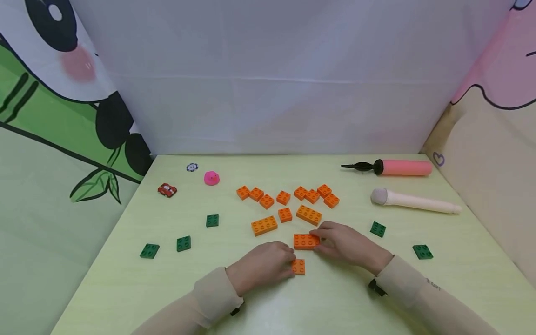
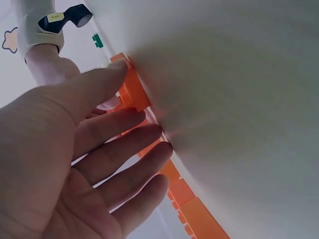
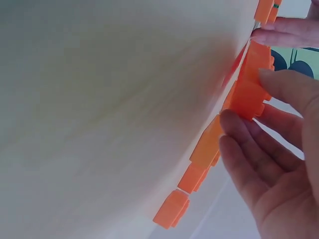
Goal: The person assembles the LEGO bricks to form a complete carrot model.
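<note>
The orange bricks (image 1: 264, 226) and green bricks (image 1: 212, 220) appear of smooth plastic, the table (image 1: 125, 288) is faintly glossy, and the backdrop (image 1: 272, 111) seems of creased cloth.

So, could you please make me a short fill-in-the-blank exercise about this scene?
1. The left hand holds a small square brick whose colour is ____.
2. In the head view, the right hand holds a long brick by its ____ end.
3. The number of green bricks in the head view is ____.
4. Of the microphone and the pump, the one nearer the person is the ____.

Missing words: orange; right; five; microphone.
</note>
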